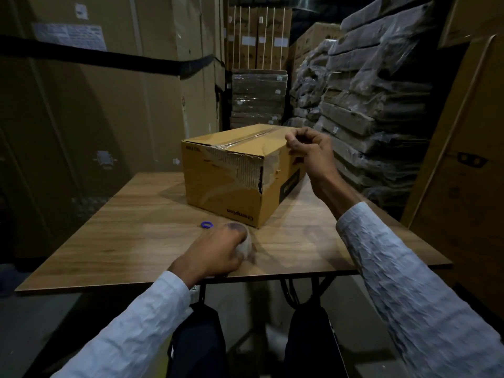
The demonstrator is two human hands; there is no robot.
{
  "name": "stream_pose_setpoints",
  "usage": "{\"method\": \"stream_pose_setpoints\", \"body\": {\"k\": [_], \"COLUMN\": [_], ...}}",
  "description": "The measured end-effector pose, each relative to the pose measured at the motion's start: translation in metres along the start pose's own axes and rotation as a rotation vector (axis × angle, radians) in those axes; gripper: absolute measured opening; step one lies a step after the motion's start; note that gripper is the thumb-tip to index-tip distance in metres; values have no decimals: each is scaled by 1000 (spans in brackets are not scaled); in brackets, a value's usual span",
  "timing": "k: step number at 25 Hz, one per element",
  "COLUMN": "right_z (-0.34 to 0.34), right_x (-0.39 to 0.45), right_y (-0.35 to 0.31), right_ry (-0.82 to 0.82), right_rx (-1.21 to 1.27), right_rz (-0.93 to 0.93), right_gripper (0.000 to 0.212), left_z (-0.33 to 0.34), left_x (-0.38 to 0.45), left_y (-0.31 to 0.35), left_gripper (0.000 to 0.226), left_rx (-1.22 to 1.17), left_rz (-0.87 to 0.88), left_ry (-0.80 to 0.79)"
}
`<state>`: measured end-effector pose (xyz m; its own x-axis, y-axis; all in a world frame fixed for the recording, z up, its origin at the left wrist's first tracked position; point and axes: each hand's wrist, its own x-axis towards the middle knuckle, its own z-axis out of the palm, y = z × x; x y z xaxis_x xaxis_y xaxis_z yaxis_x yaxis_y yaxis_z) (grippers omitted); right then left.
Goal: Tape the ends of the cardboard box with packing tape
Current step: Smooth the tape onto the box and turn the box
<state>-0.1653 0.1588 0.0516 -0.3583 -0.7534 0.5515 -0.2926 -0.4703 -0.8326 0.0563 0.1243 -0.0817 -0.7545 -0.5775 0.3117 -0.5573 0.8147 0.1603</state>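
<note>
A brown cardboard box point(231, 173) stands on the wooden table point(122, 236), turned at an angle. Clear tape runs along its top seam, and torn old tape covers the near corner. My left hand point(218, 249) rests near the table's front edge, wrapped around a roll of clear packing tape point(245, 245) that is blurred and mostly hidden by the fingers. My right hand point(311, 151) is at the box's right top edge with fingers curled, touching the cardboard; nothing shows in it.
A small blue ring point(206, 225) lies on the table just left of the tape roll. Tall cartons point(95, 91) stand behind and to the left. Stacks of wrapped flat packs point(368, 91) rise at the right. My legs are under the table.
</note>
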Motion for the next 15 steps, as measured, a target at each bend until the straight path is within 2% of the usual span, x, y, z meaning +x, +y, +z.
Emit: {"method": "stream_pose_setpoints", "body": {"k": [3,5,7,9,11,13,15], "right_z": [8,12,14,18,21,25,28], "right_x": [-5,-6,-6,-7,-8,-11,-14], "right_y": [-6,-8,-10,-9,-5,2,11], "right_ry": [-58,-103,-149,-178,-191,-201,-192], "right_rx": [24,56,105,168,209,240,278], "right_rz": [-14,-23,-19,-3,14,40,60], "right_gripper": [15,16,14,11,10,12,11], "left_z": [1,-11,-27,-42,-48,-53,-57], "left_x": [-4,0,11,25,34,41,47], "left_y": [-4,-2,-3,-5,-4,0,4], "left_gripper": [21,33,41,46,50,59,64], "left_rx": [11,-86,-447,-972,-1451,-1701,-1765], "left_rz": [-7,-105,-211,-250,-239,-192,-167], "left_ry": [-67,8,120,214,228,223,263]}}
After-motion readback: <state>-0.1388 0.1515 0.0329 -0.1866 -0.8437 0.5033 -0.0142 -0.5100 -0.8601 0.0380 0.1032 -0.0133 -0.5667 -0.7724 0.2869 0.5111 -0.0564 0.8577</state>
